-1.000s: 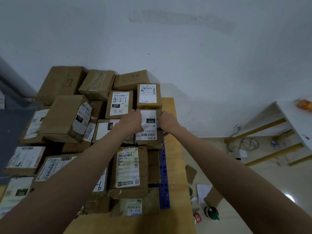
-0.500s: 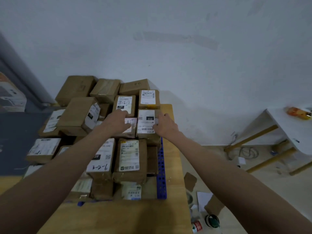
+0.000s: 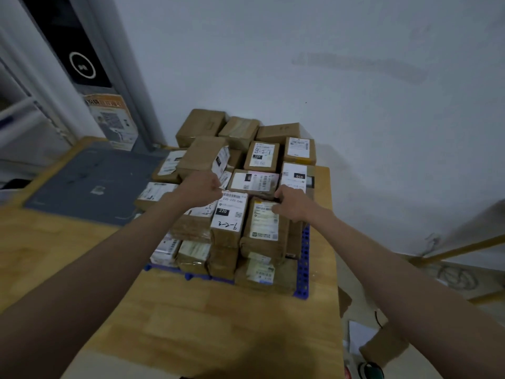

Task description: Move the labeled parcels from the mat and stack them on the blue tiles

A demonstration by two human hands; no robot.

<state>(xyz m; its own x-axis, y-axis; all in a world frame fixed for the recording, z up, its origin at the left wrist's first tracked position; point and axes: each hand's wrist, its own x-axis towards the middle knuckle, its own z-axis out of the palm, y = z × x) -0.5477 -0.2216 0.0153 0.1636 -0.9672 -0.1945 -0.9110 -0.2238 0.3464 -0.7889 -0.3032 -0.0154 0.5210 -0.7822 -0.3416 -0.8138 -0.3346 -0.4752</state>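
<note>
Both hands have drawn back toward 6 o'clock since 0.5 s ago, off the white-labelled parcel [image 3: 296, 177] marked 010, which now sits alone at the 1 o'clock side of the stack. The view has also swung left, bringing the grey mat [image 3: 90, 181] at 10 o'clock into sight.

The left hand [image 3: 200, 187] hangs over the middle of the stack, just at the far edge of the parcel [image 3: 228, 217] labelled 220; its fingers are curled under and I cannot tell whether they pinch anything. The right hand [image 3: 291, 203] rests on the far right corner of the brown parcel [image 3: 263, 225] at 5 o'clock of the stack, fingers bent over its top edge, seemingly nudging it rather than lifting.

All the parcels in view stand on the blue tiles [image 3: 303, 266], whose rim shows along the near and right edges, on the wooden table [image 3: 191, 324]. The mat carries only 1 small, unclear item [image 3: 97, 190].

These parcels look like taped cardboard boxes: stiff, dry, not slippery, probably light enough for 1 hand each. The glossy labels are the slickest part, so a hold is best taken across 2 opposite cardboard sides, thumb on one and fingers on the other. Upper boxes sit unevenly, some tilted, so a careless push could topple a neighbour toward the table's 3 o'clock edge.
</note>
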